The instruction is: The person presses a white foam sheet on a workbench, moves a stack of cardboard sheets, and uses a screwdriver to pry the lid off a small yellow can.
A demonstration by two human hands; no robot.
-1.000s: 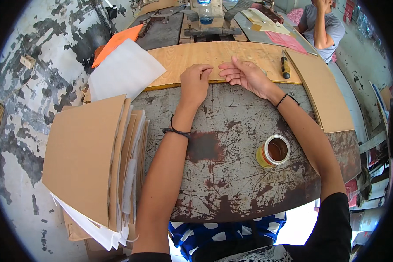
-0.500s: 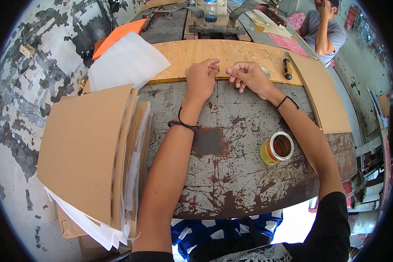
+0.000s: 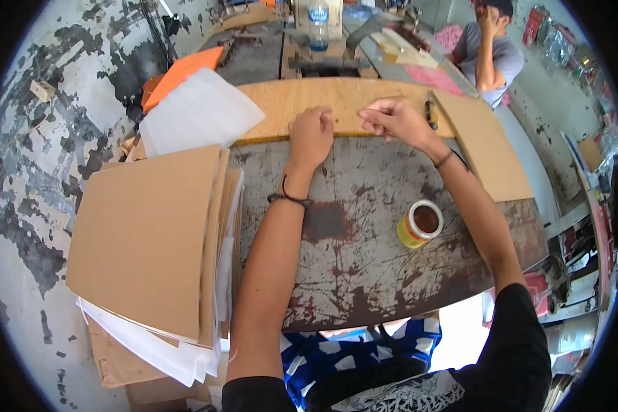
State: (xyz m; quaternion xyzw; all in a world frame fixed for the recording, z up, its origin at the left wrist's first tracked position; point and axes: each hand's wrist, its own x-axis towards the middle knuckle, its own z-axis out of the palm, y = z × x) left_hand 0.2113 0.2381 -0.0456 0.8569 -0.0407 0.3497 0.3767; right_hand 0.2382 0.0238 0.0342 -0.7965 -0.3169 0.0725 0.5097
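My left hand (image 3: 311, 139) is over the near edge of a light wooden board (image 3: 268, 108), its fingers curled in; whatever they may hold is hidden. To its right, my right hand (image 3: 399, 125) hovers over the same edge, thumb and fingertips pinched together. Anything in that pinch is too small to make out. A gap separates the two hands. Just beyond my right hand lies a yellow-and-black handled tool (image 3: 431, 113), partly covered by the hand. Nearer to me, an open yellow tin (image 3: 413, 234) with brown contents or a brown inside stands on the worn metal tabletop (image 3: 364, 178).
A tall stack of cardboard and white sheets (image 3: 144, 240) fills the left side. Behind it lie a white foam sheet (image 3: 202, 110) and an orange sheet (image 3: 185, 75). Cardboard panels (image 3: 487, 151) lie right. A bottle (image 3: 318, 27) stands far off; another person (image 3: 491, 55) sits at far right.
My right hand has moved away from my left, widening the gap between them. My view has shifted slightly. The person at far right still holds a hand to the head.
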